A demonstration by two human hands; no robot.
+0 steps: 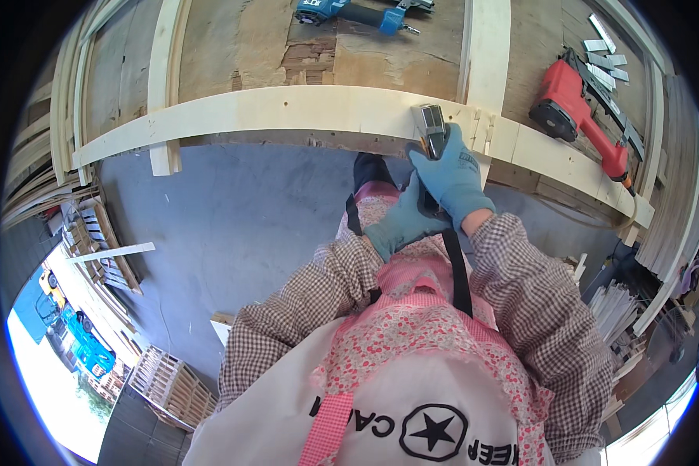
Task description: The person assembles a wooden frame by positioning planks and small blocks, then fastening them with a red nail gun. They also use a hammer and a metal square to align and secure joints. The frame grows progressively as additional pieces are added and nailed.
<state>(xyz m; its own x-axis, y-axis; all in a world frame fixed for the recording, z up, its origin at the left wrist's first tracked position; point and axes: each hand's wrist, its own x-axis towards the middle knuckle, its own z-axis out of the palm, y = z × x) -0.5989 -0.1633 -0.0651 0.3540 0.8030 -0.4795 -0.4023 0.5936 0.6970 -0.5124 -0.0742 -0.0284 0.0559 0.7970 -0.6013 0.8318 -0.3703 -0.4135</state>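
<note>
Resting on the pale wooden rail (287,109), a grey stapler tool (431,126) sits near a crosspiece — the right hand (454,177) in a blue glove is closed around it. The left hand (400,225) grips its lower part. A red nail gun (579,113) lies well apart.

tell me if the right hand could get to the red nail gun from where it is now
Probably yes. The red nail gun lies in the open on the bench, nothing between, but the right hand already grips a small tool.
</note>
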